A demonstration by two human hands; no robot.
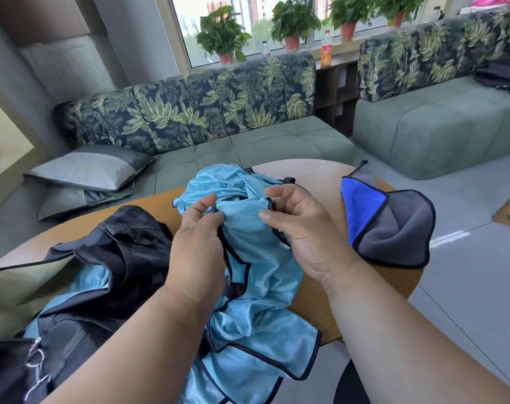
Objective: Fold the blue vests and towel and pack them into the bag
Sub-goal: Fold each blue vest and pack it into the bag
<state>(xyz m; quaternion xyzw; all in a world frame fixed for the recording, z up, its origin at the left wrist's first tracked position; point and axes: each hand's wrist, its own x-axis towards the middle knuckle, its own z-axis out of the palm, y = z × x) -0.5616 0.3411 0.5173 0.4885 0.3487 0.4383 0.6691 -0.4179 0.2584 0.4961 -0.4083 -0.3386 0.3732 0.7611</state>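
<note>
My left hand and right hand each pinch the top edge of a vest between them. Bag lies left of my fingers, towel right.

This looks like a lounge or sitting area, perhaps in an office building: two green sofas with leaf-print backs, grey cushions, a round wooden bench, potted plants on the windowsill and, blurred through the glass, what seem tall city buildings.
</note>
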